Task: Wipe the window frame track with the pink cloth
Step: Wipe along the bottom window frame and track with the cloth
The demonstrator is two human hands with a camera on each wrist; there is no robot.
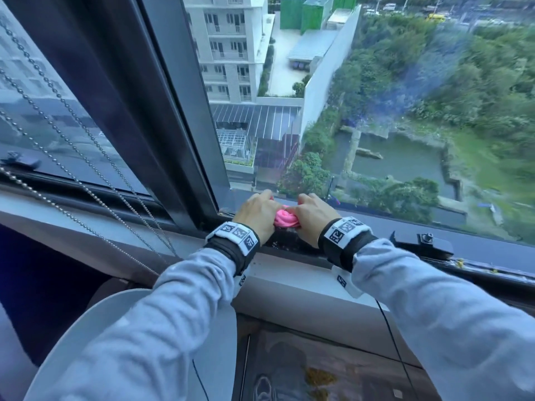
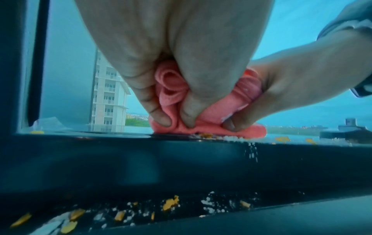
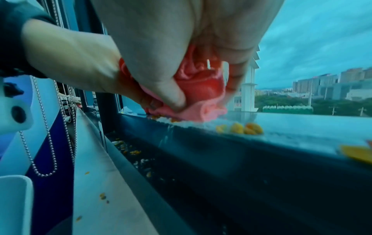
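A bunched pink cloth (image 1: 285,219) sits on the dark window frame track (image 1: 289,244), pressed down on its upper ledge. My left hand (image 1: 257,211) grips the cloth's left side and my right hand (image 1: 311,214) grips its right side. In the left wrist view the left fingers (image 2: 161,117) curl into the cloth (image 2: 203,120), with the right hand (image 2: 281,95) beside them. In the right wrist view the right hand's thumb and fingers pinch the cloth (image 3: 201,101). Yellow and white crumbs (image 2: 171,204) lie in the track groove, and fine grains spill off the ledge (image 3: 167,135).
A dark vertical window post (image 1: 185,111) stands just left of the hands. Bead chains (image 1: 86,183) hang at the left. A black window latch (image 1: 428,244) sits on the track to the right. More yellow crumbs (image 3: 241,128) lie on the ledge right of the cloth.
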